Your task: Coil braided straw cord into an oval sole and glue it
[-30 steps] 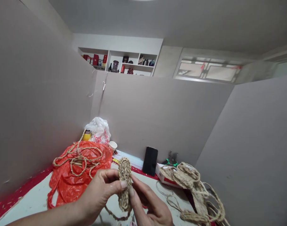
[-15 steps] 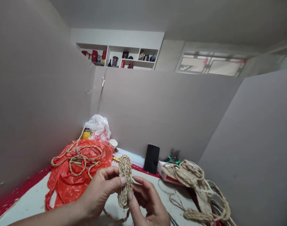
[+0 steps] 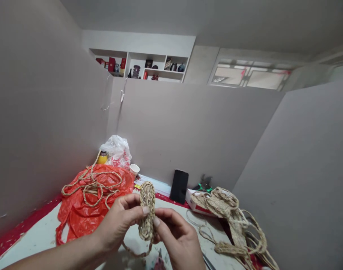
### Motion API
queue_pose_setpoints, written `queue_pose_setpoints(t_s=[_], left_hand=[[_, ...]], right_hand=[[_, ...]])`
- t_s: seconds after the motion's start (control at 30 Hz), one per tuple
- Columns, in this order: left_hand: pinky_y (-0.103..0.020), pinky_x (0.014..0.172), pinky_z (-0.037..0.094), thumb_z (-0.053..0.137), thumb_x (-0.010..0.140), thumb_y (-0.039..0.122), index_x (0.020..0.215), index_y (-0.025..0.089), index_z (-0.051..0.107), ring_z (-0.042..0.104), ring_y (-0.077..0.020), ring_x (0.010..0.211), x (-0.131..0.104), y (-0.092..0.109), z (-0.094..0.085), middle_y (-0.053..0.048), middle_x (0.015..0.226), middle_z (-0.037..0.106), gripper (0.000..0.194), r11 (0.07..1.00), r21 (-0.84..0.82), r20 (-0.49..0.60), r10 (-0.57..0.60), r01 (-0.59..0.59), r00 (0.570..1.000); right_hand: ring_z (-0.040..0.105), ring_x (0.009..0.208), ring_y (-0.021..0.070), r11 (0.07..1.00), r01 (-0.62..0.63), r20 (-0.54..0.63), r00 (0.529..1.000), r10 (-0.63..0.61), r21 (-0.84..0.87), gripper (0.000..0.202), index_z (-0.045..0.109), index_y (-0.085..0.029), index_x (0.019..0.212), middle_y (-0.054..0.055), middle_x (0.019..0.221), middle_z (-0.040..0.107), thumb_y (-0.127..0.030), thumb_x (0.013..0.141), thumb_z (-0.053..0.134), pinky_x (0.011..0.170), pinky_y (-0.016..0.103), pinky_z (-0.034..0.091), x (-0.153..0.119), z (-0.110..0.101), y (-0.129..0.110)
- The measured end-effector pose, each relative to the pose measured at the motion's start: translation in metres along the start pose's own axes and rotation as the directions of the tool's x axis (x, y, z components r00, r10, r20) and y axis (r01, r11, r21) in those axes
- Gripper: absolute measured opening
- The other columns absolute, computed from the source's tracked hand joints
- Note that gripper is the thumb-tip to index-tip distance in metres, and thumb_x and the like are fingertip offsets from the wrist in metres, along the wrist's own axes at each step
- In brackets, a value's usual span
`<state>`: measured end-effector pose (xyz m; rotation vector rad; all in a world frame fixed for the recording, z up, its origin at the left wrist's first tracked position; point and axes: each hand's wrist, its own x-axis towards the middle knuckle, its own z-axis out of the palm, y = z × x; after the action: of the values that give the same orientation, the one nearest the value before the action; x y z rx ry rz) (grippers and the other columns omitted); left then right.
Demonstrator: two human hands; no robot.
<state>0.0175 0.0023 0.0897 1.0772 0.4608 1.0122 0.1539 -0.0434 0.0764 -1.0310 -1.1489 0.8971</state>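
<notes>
Upright between my hands is an oval coil of braided straw rope (image 3: pixel 147 197), a small flat piece wound tightly round itself. My left hand (image 3: pixel 122 217) pinches its left edge, thumb across the front. On the right edge, the thumb and fingers of my right hand (image 3: pixel 177 234) close on the lower half. From the coil's bottom a tail of braid (image 3: pixel 140 255) loops down and left, passing under my left hand. More loose braid (image 3: pixel 94 185) lies in loops on a red plastic bag (image 3: pixel 81 221) left of my hands.
A dark phone (image 3: pixel 179 186) leans at the back of the table. Right of it are green-handled pliers (image 3: pixel 204 185) and a heap of braided straw (image 3: pixel 230 210). A paper cup (image 3: pixel 134 169), white plastic bag (image 3: pixel 116 150) and yellow jar (image 3: pixel 103 158) stand back left. Grey partitions surround the table.
My right hand has shifted up along the coil's right edge, its fingers drawing closer against it. The tail now shows more fully below, and a pointed pinkish tool has come into view under my hands.
</notes>
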Motion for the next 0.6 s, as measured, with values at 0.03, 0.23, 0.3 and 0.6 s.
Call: queue_pose_setpoints(t_s=[0.03,0.23,0.3,0.6], left_hand=[[-0.027,0.063,0.046,0.071,0.072,0.022,0.075,0.013,0.067,0.055,-0.0126,0.062,0.001,-0.001,-0.001,-0.002,0.069,0.062,0.01,1.0,-0.002,0.006,-0.007,0.007,1.0],[-0.026,0.066,0.046,0.069,0.073,0.018,0.081,0.013,0.068,0.056,-0.0122,0.065,0.004,0.001,-0.006,-0.003,0.075,0.063,0.01,0.997,0.048,0.069,-0.063,0.06,0.996],[-0.026,0.067,0.046,0.069,0.073,0.018,0.081,0.013,0.069,0.056,-0.0124,0.066,0.005,0.003,-0.005,-0.003,0.075,0.064,0.009,0.995,0.069,0.069,-0.076,0.071,0.995],[-0.026,0.073,0.045,0.072,0.073,0.021,0.088,0.017,0.069,0.057,-0.0125,0.074,0.015,-0.005,-0.019,-0.002,0.082,0.065,0.015,0.982,0.121,-0.001,-0.146,0.145,0.989]], right_hand=[[0.055,0.054,0.0109,0.999,-0.032,0.015,0.999,0.032,0.018,0.022,0.067,-0.017,0.079,-0.001,0.065,0.065,-0.037,0.074,0.074,0.05,0.021,0.048,0.001,-0.001,0.0],[0.05,0.052,0.009,0.995,-0.079,-0.006,0.997,0.08,0.059,0.024,0.056,-0.018,0.073,-0.005,0.062,0.056,-0.034,0.071,0.073,0.047,0.02,0.045,0.001,-0.001,-0.006],[0.049,0.052,0.0084,0.997,-0.074,0.015,0.997,0.074,0.006,0.021,0.054,-0.018,0.074,-0.006,0.063,0.055,-0.033,0.073,0.069,0.048,0.02,0.045,0.003,-0.002,-0.01],[0.062,0.078,0.0189,0.752,0.122,0.172,0.985,-0.012,-0.647,0.013,0.063,-0.019,0.091,0.005,0.088,0.068,-0.026,0.084,0.054,0.07,0.033,0.05,-0.011,-0.048,-0.03]])
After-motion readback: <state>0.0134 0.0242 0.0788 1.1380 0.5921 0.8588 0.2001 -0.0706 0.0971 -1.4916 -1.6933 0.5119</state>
